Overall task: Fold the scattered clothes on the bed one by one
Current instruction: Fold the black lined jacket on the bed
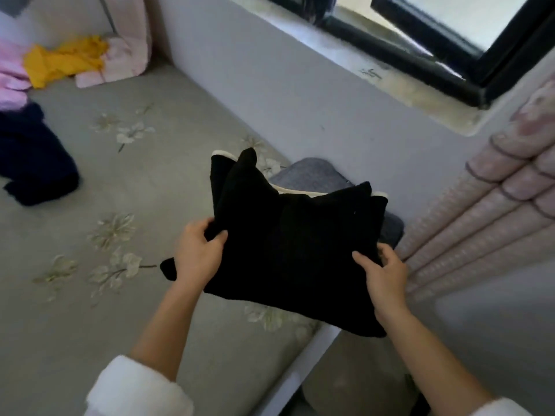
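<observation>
Both hands hold a folded black garment [288, 241] with thin white trim. It is lifted a little over the right side of the bed [135, 181], close to the wall [270, 76] and the padded pink headboard [480, 205]. The left hand [198, 253] grips the garment's left edge, with the thumb on top and the fingers curled under the cloth. The right hand [384, 277] grips the right edge the same way, thumb on top, fingers tucked under. A fluffy white sleeve [135, 388] shows on the left arm. A grey folded garment [312, 172] lies on the bed just behind the black one, and the black one hides most of it. The bed has a grey-green sheet with pale flowers on it. At the far left edge of the bed lies a crumpled navy garment [33, 157], well apart from the hands. Past it, in the far left corner, a yellow garment [63, 61] lies in a heap. It touches a pink garment [12, 76] on one side and a pale pink cloth [126, 49] on the other. Above the wall is a window with a black frame [420, 55].
</observation>
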Tool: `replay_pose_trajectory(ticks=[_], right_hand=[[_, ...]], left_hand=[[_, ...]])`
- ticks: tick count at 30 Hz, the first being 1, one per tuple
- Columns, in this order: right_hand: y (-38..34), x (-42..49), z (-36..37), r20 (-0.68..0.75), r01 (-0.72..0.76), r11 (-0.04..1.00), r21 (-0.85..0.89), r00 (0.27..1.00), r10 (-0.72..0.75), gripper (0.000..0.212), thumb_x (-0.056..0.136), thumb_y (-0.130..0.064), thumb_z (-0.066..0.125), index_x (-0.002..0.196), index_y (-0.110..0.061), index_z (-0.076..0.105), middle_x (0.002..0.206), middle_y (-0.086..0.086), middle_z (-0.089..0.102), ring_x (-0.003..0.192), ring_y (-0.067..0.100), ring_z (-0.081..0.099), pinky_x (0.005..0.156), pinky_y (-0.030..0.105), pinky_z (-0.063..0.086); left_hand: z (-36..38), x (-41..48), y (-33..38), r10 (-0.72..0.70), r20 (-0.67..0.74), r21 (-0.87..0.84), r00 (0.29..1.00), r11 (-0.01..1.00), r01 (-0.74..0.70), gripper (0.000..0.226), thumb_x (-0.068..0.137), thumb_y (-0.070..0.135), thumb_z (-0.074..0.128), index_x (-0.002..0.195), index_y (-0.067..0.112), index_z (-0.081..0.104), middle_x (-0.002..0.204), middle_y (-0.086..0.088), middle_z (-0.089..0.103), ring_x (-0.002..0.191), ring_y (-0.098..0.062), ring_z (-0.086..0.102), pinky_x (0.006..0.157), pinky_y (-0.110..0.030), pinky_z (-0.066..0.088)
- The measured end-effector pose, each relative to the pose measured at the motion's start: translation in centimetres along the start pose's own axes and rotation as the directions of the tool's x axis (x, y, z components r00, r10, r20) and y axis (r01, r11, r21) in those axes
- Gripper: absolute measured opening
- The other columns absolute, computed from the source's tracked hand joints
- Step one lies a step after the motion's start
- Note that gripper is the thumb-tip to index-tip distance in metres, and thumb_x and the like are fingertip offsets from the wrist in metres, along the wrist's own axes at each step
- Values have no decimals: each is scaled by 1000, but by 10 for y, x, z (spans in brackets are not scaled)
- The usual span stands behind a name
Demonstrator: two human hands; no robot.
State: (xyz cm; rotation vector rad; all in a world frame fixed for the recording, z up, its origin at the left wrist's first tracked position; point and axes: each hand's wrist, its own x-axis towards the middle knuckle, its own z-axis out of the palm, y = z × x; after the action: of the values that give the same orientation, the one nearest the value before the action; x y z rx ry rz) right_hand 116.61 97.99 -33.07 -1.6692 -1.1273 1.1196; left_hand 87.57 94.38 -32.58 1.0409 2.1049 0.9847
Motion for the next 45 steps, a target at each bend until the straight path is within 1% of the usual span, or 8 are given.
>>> replay_pose_trajectory(ticks=[15,19,23,32,35,39,42,45], right_hand=[[59,143,-17,-375,-119,981,152,911,169,43,87,-31,67,126,-16,57,124,4,62,114,22,58,99,46,49],[90,164,-14,-381,-207,970,130,893,241,44,89,-38,63,130,-23,55,129,0,59,117,22,56,100,47,48],[125,180,-19,-319,-408,911,63,857,405,48,92,-25,61,139,-24,48,139,4,52,123,27,51,104,48,43],[128,193,-15,-383,-439,896,-68,841,383,52,96,-8,51,146,-18,37,144,7,46,129,28,45,108,40,37],[127,184,-7,-342,-464,778,-424,877,337,65,96,-19,50,152,-14,18,155,10,24,139,32,26,111,47,28],[103,163,15,48,27,688,-725,999,11,73,91,-47,47,153,-26,13,160,2,1,145,23,0,113,51,12],[105,163,25,407,199,601,-774,884,231,78,93,-55,44,151,-39,-5,158,-4,-22,145,20,-20,115,52,-3],[116,173,26,433,306,406,-861,859,273,86,97,-41,47,143,-40,-25,157,1,-28,146,25,-20,112,61,-5]], left_hand=[[147,176,139,231,191,212,954,939,-270,10,90,18,54,88,18,65,75,-7,65,72,-26,59,80,-47,46],[181,214,140,198,-1,374,980,909,-183,21,94,21,47,109,28,60,111,-5,63,113,-29,51,106,-56,20],[210,222,106,70,219,559,973,808,-184,54,99,31,39,149,33,19,160,-3,9,146,-29,2,110,-63,7],[279,160,47,-256,425,615,868,786,-69,78,90,68,32,151,36,-6,156,-6,-28,143,-36,-22,108,-68,6],[280,153,43,-222,409,630,885,771,-97,79,93,64,31,152,29,-8,155,-11,-28,142,-36,-22,108,-68,5],[277,142,32,-154,490,560,858,810,-175,92,88,70,32,150,22,-17,153,-15,-31,141,-31,-29,113,-57,-5],[272,144,19,-171,532,585,829,782,-214,101,83,75,33,148,20,-22,152,-17,-32,141,-31,-29,115,-53,-8],[268,152,19,-206,571,603,795,763,-235,103,83,75,37,149,20,-21,152,-18,-32,142,-32,-26,116,-51,-6]])
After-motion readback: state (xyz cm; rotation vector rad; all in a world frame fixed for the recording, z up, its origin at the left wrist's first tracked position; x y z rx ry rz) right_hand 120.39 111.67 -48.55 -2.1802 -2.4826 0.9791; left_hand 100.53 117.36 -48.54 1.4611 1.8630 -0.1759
